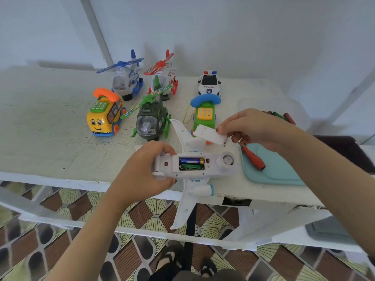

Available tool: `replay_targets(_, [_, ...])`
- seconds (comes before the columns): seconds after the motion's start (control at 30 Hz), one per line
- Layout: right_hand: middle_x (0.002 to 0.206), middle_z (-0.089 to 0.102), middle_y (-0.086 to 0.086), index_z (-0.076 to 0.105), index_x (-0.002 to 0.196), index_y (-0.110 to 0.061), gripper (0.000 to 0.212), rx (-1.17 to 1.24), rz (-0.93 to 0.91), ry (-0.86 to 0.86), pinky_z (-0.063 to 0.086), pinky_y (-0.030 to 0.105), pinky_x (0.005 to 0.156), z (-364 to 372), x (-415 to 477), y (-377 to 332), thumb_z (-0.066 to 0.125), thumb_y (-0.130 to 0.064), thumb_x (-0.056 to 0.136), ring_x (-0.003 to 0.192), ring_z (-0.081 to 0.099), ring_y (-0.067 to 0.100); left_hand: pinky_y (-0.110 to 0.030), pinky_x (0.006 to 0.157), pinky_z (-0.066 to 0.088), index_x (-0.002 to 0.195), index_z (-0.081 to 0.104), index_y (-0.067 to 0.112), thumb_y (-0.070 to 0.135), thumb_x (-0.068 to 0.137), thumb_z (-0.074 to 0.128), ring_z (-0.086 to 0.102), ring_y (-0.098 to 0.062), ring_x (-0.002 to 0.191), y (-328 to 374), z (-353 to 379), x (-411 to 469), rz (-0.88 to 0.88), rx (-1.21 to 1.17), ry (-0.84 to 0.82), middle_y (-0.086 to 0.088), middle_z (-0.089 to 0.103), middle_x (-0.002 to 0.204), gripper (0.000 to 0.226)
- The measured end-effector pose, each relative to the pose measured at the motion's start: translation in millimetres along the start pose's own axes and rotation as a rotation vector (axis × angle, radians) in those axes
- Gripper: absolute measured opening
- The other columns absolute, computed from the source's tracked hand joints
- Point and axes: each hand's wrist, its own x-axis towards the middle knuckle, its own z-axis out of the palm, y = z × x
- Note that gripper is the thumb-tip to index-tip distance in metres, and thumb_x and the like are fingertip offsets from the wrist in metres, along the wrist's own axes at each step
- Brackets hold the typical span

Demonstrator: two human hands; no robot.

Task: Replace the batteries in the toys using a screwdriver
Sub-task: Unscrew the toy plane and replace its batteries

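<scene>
Left hand (148, 169) grips one end of the upturned white toy airplane (213, 170) at lower centre, steadying it so the open bay shows two batteries (191, 161) seated. Right hand (257, 128) pinches the freed battery cover (207, 133) above it, clear of the bay; the red-handled screwdriver (253, 160) lies just beneath on a teal mat (280, 175). Worn white table (50, 122), pale wall (243, 27), patterned floor tiles (71, 209)
</scene>
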Motion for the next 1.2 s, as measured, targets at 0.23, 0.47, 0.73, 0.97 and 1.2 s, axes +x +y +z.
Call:
replay_targets(0.23, [0.069,0.066,-0.008,0.074,0.081,-0.024,0.011,-0.111,-0.115,-0.08,0.04,0.023,0.065,11.0,-4.1,3.8,0.071,-0.014,0.083,0.067,0.051,0.009,-0.014,0.07,0.043,0.109,0.066,0.036,0.063,0.064,0.065,0.052,0.005,0.093,-3.6,-4.3,10.3,0.05,0.092,-0.043,0.024,0.053,0.101,0.054])
replay_targets(0.47, [0.081,0.074,0.002,0.074,0.081,-0.019,0.014,-0.064,-0.18,-0.121,0.051,0.017,0.079,30.5,-0.2,9.2,0.073,-0.005,0.081,0.073,0.064,0.004,-0.017,0.067,0.048,0.107,0.07,0.03,0.051,0.069,0.073,0.056,-0.003,0.097,-16.7,-1.6,12.8,0.117,-0.093,0.005,0.011,0.057,0.105,0.044])
replay_targets(0.73, [0.062,0.068,-0.01,0.074,0.076,-0.021,0.018,-0.11,-0.167,-0.074,0.041,0.007,0.057,45.2,-3.2,9.5,0.074,-0.004,0.079,0.057,0.057,-0.004,-0.025,0.073,0.049,0.102,0.071,0.024,0.047,0.069,0.076,0.058,-0.006,0.095,-20.1,0.3,13.9,0.124,-0.118,0.046,0.007,0.061,0.101,0.04])
replay_targets(0.97, [0.06,0.065,-0.009,0.075,0.075,-0.022,0.018,-0.163,-0.194,-0.024,0.038,0.009,0.052,49.7,-5.0,7.3,0.075,-0.005,0.078,0.053,0.051,-0.002,-0.024,0.076,0.047,0.102,0.072,0.022,0.046,0.07,0.076,0.059,-0.008,0.094,-22.5,-0.3,16.1,0.137,-0.109,0.039,0.005,0.062,0.099,0.04])
replay_targets(1.2, [0.06,0.064,-0.011,0.075,0.075,-0.021,0.017,-0.185,-0.172,0.016,0.035,0.004,0.049,52.9,-6.3,4.7,0.074,-0.005,0.079,0.049,0.052,-0.006,-0.035,0.073,0.05,0.101,0.073,0.019,0.044,0.072,0.076,0.059,-0.011,0.093,-24.1,2.2,15.2,0.157,-0.104,0.056,0.003,0.061,0.097,0.039])
